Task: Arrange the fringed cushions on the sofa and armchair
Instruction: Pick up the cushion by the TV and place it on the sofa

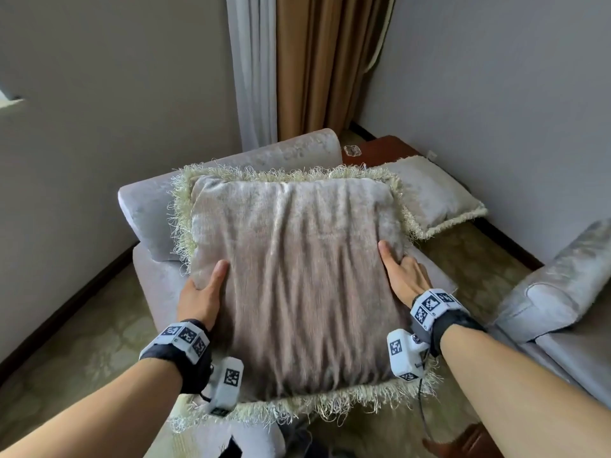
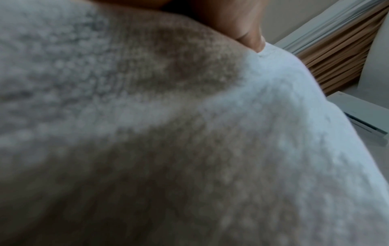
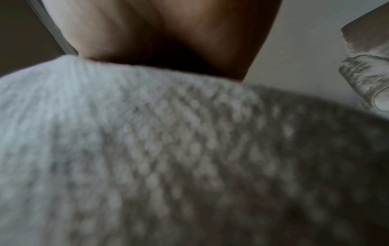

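A large grey-beige fringed cushion (image 1: 291, 279) is held up in front of me over the grey armchair (image 1: 148, 206). My left hand (image 1: 201, 292) grips its left edge, thumb on the front face and fingers hidden behind. At the right edge my right hand (image 1: 401, 272) grips the same way. A second fringed cushion (image 1: 433, 193) lies behind, at the far right of the armchair. Both wrist views are filled with blurred cushion fabric (image 2: 168, 133) (image 3: 168, 149) with a thumb at the top.
The sofa's grey arm (image 1: 555, 292) stands at the right. A dark wooden side table (image 1: 380, 148) with a small glass dish (image 1: 351, 150) sits between the seats. Curtains (image 1: 314, 61) hang in the corner. Patterned carpet (image 1: 82, 342) lies on the left.
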Demonstrator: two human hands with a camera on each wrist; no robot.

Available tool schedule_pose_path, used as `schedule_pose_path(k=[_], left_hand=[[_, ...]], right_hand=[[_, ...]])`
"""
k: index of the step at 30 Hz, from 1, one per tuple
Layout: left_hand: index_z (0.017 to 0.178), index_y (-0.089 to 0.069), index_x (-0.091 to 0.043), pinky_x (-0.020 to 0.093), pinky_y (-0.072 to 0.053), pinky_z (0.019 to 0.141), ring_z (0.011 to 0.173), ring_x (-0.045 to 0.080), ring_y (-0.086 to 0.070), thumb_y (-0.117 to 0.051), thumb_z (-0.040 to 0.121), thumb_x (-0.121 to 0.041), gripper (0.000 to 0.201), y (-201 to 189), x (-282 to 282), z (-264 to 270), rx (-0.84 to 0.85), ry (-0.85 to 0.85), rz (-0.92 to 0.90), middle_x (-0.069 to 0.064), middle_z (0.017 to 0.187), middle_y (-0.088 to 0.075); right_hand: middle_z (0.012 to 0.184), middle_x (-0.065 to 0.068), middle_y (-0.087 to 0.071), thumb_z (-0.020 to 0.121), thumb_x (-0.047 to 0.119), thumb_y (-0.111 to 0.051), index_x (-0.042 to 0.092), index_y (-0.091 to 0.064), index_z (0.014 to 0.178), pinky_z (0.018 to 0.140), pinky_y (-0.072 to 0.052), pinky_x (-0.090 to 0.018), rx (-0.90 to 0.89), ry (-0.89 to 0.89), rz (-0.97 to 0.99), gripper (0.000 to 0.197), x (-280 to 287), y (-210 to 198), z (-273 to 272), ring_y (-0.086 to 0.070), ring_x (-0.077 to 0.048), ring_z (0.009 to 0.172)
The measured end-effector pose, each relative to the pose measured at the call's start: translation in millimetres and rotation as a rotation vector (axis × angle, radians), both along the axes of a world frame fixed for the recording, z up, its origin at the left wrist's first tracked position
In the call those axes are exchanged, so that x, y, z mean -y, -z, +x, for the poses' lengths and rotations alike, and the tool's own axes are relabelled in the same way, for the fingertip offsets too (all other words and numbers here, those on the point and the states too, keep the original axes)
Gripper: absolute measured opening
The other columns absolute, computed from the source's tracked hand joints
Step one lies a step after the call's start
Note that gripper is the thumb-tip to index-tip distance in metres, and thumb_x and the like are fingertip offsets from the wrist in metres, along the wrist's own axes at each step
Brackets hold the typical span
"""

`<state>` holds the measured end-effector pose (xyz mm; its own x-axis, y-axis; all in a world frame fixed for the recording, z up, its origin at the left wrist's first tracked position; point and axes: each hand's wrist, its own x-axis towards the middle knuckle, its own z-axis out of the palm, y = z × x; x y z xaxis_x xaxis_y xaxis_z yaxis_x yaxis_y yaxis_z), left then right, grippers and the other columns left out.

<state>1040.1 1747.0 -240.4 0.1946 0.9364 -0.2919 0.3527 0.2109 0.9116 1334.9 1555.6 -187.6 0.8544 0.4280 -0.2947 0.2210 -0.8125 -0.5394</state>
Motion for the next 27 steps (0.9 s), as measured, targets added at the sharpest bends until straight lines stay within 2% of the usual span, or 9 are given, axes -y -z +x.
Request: schedule_pose_path(k=[5, 8, 10, 14, 18, 21, 23, 24, 27], left_hand=[[0.123, -0.066, -0.020, 0.041, -0.045, 0.103, 0.110, 0.026, -0.064, -0.054, 0.070, -0.084, 0.084, 15.3, -27.6, 33.3, -0.028, -0.091, 0.004, 0.002, 0.117, -0.071], [0.120, -0.067, -0.019, 0.039, -0.045, 0.101, 0.110, 0.025, -0.064, -0.057, 0.074, -0.079, 0.077, 27.4, -39.5, 61.2, -0.045, -0.176, -0.008, 0.002, 0.114, -0.071], [0.121, -0.066, -0.021, 0.036, -0.044, 0.098, 0.109, 0.024, -0.063, -0.059, 0.080, -0.072, 0.066, 36.5, -46.1, 83.1, -0.060, -0.227, -0.011, -0.001, 0.113, -0.069], [0.116, -0.068, -0.020, 0.040, -0.049, 0.095, 0.100, 0.025, -0.066, -0.062, 0.074, -0.075, 0.069, 59.3, -51.1, 124.9, -0.098, -0.376, -0.065, 0.002, 0.108, -0.071], [0.113, -0.069, -0.011, 0.032, -0.049, 0.079, 0.094, 0.026, -0.068, -0.071, 0.083, -0.052, 0.050, 77.4, -47.7, 161.5, -0.087, -0.483, -0.110, 0.007, 0.101, -0.072], [0.110, -0.070, -0.016, 0.042, -0.056, 0.086, 0.095, 0.028, -0.071, -0.077, 0.063, -0.070, 0.072, 98.3, -47.0, 173.8, -0.084, -0.542, -0.142, 0.006, 0.101, -0.075], [0.105, -0.070, -0.022, 0.051, -0.056, 0.090, 0.094, 0.028, -0.072, -0.079, 0.046, -0.080, 0.083, 116.6, -51.3, 175.9, -0.089, -0.581, -0.189, 0.003, 0.099, -0.076], [0.101, -0.070, -0.024, 0.052, -0.056, 0.090, 0.093, 0.029, -0.073, -0.081, 0.046, -0.077, 0.077, 123.8, -54.6, 178.4, -0.084, -0.593, -0.215, 0.003, 0.097, -0.077], [0.093, -0.069, -0.024, 0.049, -0.058, 0.087, 0.094, 0.033, -0.072, -0.085, 0.067, -0.050, 0.040, 131.3, -67.9, 193.8, -0.082, -0.568, -0.229, 0.005, 0.092, -0.076]], right_hand=[[0.118, -0.028, -0.064, 0.078, 0.089, -0.024, 0.000, -0.063, 0.119, 0.085, -0.044, -0.041, -0.001, -0.072, -0.015, 0.106, -49.4, 12.1, 47.5, -0.061, -0.038, 0.102], [0.109, -0.026, -0.067, 0.057, 0.103, -0.012, 0.000, -0.069, 0.109, 0.080, -0.043, -0.039, -0.018, -0.147, 0.006, 0.128, -82.1, 24.3, 84.5, -0.060, -0.034, 0.089], [0.103, -0.025, -0.068, 0.050, 0.106, -0.007, 0.002, -0.070, 0.102, 0.079, -0.045, -0.039, -0.037, -0.208, -0.009, 0.132, -106.1, 40.4, 114.5, -0.061, -0.034, 0.087], [0.114, -0.028, -0.066, 0.078, 0.089, -0.024, 0.000, -0.067, 0.106, 0.086, -0.042, -0.041, -0.083, -0.322, -0.030, 0.104, -154.3, 72.5, 174.0, -0.060, -0.038, 0.101], [0.117, -0.028, -0.066, 0.089, 0.075, -0.036, 0.004, -0.066, 0.101, 0.082, -0.039, -0.037, -0.162, -0.444, -0.016, 0.078, -182.8, 99.9, 222.2, -0.060, -0.041, 0.109], [0.116, -0.024, -0.068, 0.093, 0.067, -0.042, 0.014, -0.064, 0.095, 0.081, -0.040, -0.034, -0.241, -0.516, -0.004, 0.058, -195.6, 118.7, 244.7, -0.061, -0.039, 0.107], [0.117, -0.021, -0.069, 0.093, 0.066, -0.043, 0.013, -0.068, 0.102, 0.082, -0.041, -0.032, -0.294, -0.548, 0.008, 0.060, -204.1, 132.7, 256.9, -0.062, -0.038, 0.107], [0.118, -0.019, -0.069, 0.093, 0.067, -0.043, 0.011, -0.069, 0.108, 0.083, -0.042, -0.032, -0.312, -0.549, 0.007, 0.064, -208.3, 139.4, 261.7, -0.062, -0.037, 0.108], [0.118, -0.017, -0.070, 0.086, 0.076, -0.042, 0.010, -0.068, 0.115, 0.086, -0.044, -0.033, -0.353, -0.552, -0.005, 0.077, -222.7, 161.5, 272.5, -0.063, -0.036, 0.110]])
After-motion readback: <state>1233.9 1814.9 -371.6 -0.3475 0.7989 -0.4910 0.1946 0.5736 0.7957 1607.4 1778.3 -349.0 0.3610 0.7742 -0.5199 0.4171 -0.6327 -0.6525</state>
